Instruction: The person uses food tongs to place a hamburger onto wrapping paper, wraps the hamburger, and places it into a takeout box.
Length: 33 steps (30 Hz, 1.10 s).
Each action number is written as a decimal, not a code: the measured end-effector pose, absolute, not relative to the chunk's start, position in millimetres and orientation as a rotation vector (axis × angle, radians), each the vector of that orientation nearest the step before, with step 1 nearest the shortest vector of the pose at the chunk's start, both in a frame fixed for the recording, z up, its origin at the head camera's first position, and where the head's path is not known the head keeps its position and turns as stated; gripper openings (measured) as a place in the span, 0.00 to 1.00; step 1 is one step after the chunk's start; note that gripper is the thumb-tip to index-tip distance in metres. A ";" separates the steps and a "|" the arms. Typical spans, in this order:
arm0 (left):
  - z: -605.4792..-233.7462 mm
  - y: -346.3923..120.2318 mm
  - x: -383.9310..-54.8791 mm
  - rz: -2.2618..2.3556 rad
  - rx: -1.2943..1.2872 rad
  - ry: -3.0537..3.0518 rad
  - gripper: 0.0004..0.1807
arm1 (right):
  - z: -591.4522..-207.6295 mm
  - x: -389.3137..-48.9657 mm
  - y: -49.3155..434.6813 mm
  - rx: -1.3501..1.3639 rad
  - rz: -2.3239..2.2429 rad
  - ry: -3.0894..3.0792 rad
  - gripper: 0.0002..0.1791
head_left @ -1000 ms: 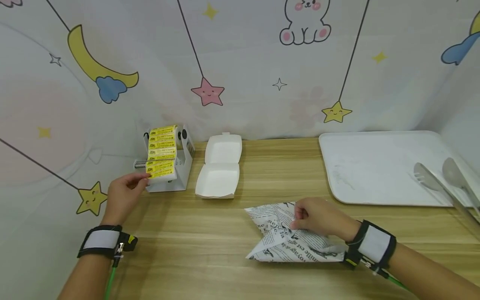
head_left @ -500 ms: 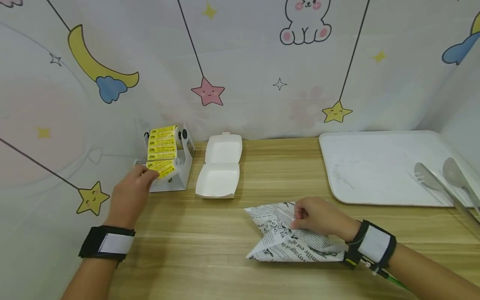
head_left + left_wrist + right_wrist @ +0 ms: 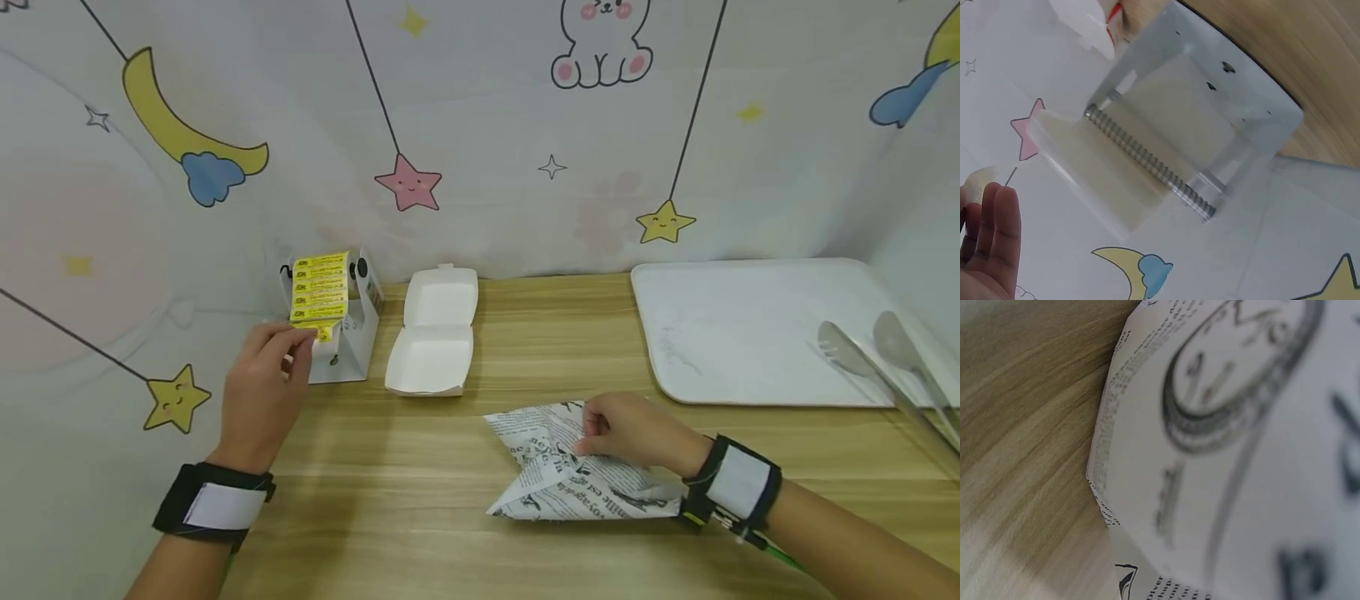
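My left hand [image 3: 266,387] pinches a small yellow label [image 3: 324,332] between thumb and fingertips, in front of the label dispenser [image 3: 358,346]. In the left wrist view, the label's pale back [image 3: 984,177] shows at the fingers, apart from the strip. Further yellow labels [image 3: 320,287] run in a strip down from the dispenser's roll; its spring-wound bar [image 3: 1147,164] shows from below. On the table, my right hand [image 3: 637,429] holds the folds of a newsprint-patterned paper wrap [image 3: 592,492] together. What the wrap encloses is hidden; its printed side [image 3: 1166,437] fills most of the right wrist view.
An opened white takeout box [image 3: 430,360] stands right of the dispenser. At the back right lies a white tray [image 3: 735,333], with a metal serving tong [image 3: 873,367] resting across its front edge. A patterned curtain [image 3: 487,125] hangs along the table's back edge.
The left hand has peeled a label from the strip's end, its wrist turning and moving slightly right. The right hand keeps its hold on the paper wrap. The head view has shifted slightly.
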State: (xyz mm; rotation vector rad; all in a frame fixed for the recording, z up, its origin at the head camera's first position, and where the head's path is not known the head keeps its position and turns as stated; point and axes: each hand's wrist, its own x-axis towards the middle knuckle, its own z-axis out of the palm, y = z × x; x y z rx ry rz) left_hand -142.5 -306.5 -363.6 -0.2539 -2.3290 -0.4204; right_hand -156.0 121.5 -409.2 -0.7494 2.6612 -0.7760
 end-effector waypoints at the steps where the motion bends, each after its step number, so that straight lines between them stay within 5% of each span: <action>1: -361.5 -304.4 -141.1 -0.446 -0.263 -2.314 0.09 | -408.7 -155.9 121.1 -0.753 -0.780 2.660 0.18; 15: -333.1 -260.5 -119.6 -0.815 -0.511 -2.255 0.08 | -404.7 -155.9 120.8 -0.740 -0.773 2.667 0.18; 33: -362.3 -159.6 -134.5 -2.130 -0.975 -2.530 0.07 | -408.0 -154.5 118.9 -0.674 -0.774 2.669 0.18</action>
